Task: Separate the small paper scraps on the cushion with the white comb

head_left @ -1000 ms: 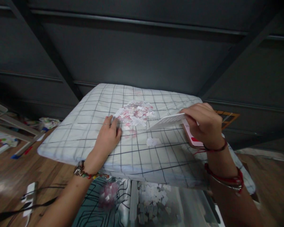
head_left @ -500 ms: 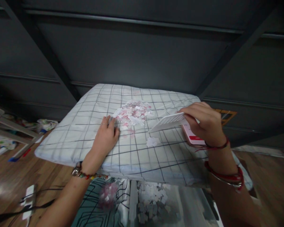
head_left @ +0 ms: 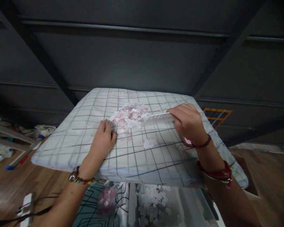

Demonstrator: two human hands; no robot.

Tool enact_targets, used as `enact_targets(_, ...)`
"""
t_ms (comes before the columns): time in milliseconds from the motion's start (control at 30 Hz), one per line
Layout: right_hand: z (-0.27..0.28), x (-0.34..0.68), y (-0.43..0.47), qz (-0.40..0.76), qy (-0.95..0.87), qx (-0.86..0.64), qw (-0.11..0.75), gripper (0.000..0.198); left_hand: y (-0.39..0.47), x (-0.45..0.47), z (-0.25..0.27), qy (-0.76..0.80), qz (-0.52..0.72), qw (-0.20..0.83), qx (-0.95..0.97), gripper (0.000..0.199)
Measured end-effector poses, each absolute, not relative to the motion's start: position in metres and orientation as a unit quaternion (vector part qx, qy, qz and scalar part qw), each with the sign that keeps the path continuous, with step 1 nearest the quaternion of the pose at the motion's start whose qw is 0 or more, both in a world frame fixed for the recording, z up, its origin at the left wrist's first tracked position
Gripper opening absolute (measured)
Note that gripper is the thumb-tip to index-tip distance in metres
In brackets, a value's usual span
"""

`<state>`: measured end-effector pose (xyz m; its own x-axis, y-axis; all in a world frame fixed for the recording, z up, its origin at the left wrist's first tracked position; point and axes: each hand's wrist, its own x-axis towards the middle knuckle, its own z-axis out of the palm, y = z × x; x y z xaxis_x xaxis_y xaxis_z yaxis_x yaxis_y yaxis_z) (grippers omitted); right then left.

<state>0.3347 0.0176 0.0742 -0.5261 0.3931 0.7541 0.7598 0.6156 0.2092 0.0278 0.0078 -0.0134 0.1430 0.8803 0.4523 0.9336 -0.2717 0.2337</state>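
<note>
A loose pile of white and pink paper scraps [head_left: 130, 116] lies on a white cloth with a dark grid [head_left: 126, 159]. My left hand [head_left: 101, 137] rests on the cloth with its fingers apart, the tips at the pile's left edge. Pinched in my right hand [head_left: 188, 123] is a thin white slatted plastic piece [head_left: 159, 118], tilted, its far end at the right side of the pile. A smaller heap of white scraps [head_left: 150, 143] sits nearer to me. Under my right hand a pink phone-like object [head_left: 187, 141] is mostly hidden.
Below the near edge stands a clear plastic bin [head_left: 180, 205] holding white and grey paper pieces [head_left: 152, 198]. Beside it, a clear bag of pink scraps [head_left: 107, 198] lies on patterned fabric. A dark panelled wall [head_left: 132, 60] rises behind; a power strip [head_left: 27, 205] is on the floor.
My right hand has moved left with the slatted piece, bringing its end to the pile's right side. The pink object is now more covered. My left hand stays by the pile.
</note>
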Motion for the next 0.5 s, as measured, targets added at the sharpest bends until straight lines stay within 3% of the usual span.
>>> enact_targets(500,0.0788,0.3361,0.0132,-0.253,-0.85,-0.326,0.327,0.024,0.0074,0.028,-0.0135,-0.598,-0.262,0.062,-0.755,0.042)
